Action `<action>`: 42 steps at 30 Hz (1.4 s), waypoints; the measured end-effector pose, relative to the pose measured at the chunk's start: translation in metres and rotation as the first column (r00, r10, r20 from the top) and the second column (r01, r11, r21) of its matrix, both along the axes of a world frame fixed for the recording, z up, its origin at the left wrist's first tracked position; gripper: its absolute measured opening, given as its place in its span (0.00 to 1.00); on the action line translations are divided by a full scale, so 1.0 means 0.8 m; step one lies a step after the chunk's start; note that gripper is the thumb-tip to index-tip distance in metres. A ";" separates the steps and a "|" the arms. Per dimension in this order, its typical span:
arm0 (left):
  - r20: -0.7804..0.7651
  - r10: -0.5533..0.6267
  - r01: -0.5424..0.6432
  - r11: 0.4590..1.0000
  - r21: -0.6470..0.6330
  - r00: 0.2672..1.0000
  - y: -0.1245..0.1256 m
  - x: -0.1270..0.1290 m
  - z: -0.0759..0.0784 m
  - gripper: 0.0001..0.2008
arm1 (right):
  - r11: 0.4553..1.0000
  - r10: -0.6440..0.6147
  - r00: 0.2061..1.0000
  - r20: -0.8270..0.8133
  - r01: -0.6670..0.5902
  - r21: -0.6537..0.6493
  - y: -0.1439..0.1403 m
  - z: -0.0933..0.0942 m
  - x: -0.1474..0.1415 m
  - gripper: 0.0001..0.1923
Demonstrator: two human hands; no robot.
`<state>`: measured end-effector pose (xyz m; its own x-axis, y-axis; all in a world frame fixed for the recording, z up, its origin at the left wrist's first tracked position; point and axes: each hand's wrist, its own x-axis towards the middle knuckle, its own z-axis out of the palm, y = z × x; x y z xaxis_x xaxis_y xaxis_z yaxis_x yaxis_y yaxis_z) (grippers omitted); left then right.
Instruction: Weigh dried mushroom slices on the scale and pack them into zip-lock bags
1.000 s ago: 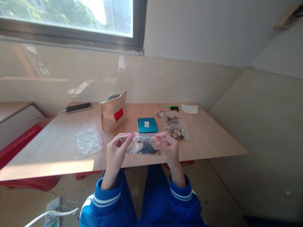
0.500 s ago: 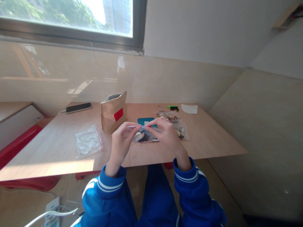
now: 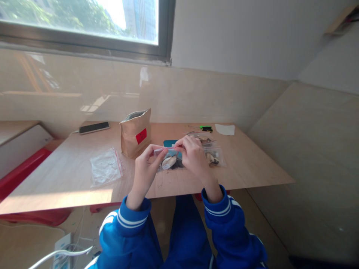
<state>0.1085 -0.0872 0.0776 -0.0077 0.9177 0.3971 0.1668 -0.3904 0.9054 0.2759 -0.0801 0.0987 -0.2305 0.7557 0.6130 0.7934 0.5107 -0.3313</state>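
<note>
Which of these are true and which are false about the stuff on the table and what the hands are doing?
1. Both hands hold one small clear bag by its top edge. True: the left hand and right hand pinch it.
2. The brown paper bag lies flat. False: it stands upright, top open.
3. The phone sits at the table's far left. True.
4. The empty clear bag is right of the hands. False: it lies to their left.
5. The held bag is empty. False: light and dark pieces show inside.
</note>
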 end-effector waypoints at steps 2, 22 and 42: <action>0.012 0.020 -0.020 1.000 -0.020 1.000 -0.001 0.002 0.000 0.10 | 1.000 -0.004 1.000 0.023 0.004 -0.007 0.000 -0.001 -0.003 0.09; -0.031 0.032 -0.033 0.999 -0.013 0.999 -0.007 0.004 -0.005 0.11 | 0.994 0.112 0.986 -0.127 -0.113 0.004 0.003 -0.015 -0.020 0.09; 0.073 0.210 -0.205 0.976 -0.074 0.975 -0.013 -0.013 -0.004 0.13 | 0.962 0.200 0.967 -0.157 -0.224 -0.154 -0.012 -0.046 0.008 0.09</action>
